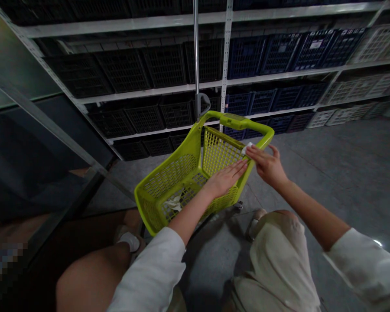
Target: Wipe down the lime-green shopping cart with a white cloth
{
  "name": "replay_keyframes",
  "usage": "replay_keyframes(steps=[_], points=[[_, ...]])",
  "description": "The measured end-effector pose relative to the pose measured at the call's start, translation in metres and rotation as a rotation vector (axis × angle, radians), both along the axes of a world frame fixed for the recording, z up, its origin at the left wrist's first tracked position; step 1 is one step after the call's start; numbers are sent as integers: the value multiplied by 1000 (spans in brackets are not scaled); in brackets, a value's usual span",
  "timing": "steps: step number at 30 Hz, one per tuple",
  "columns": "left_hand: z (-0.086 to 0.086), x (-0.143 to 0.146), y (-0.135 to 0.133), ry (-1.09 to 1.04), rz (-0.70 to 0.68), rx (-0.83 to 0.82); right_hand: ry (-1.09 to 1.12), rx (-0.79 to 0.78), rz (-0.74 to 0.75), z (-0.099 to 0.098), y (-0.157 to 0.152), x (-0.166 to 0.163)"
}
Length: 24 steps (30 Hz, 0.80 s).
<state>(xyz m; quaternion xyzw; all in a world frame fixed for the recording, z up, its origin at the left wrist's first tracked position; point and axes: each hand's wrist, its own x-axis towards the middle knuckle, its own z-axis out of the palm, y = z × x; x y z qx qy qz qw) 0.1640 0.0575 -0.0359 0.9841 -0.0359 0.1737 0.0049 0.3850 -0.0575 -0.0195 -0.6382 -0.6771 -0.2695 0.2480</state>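
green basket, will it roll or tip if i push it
Probably rolls easily: the green basket seems to sit on a small wheel on smooth floor. Likely light: open mesh plastic walls, only a crumpled white scrap inside. Being light, it may tip if pushed high.

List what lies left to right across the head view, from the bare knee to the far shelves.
Bare knee → crumpled white scrap → left hand → right hand → white crates.

The left hand [225, 177] lies flat near the frame centre, fingers straight — palm down. The right hand [268, 167], just right of it, pinches thumb and forefinger.
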Motion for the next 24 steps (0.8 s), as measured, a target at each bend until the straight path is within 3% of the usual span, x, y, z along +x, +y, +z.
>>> replay_keyframes(steps=[2,4,7,9,12,15,17,20,24], points=[[0,-1,0,-8,-6,-4,-60,-74,96,2,-4,-2],[-1,-2,0,-18,-23,-16,-72,-98,108,12,-6,18],[-3,-3,0,-30,-49,-39,-2,-39,-35,28,-2,60],[-4,-2,0,-32,-50,-52,43,6,-135,31,1,67],[-4,0,0,-18,-34,-54,33,1,-142,18,1,35],[-4,1,1,9,-18,-30,-35,-68,-15,3,-6,-7],[-3,0,1,18,-17,-17,-73,-123,65,4,-10,-11],[-2,-2,-1,13,-20,-19,-71,-144,54,19,-10,23],[0,-1,-3,14,-10,-25,14,-3,-165,31,0,57]])
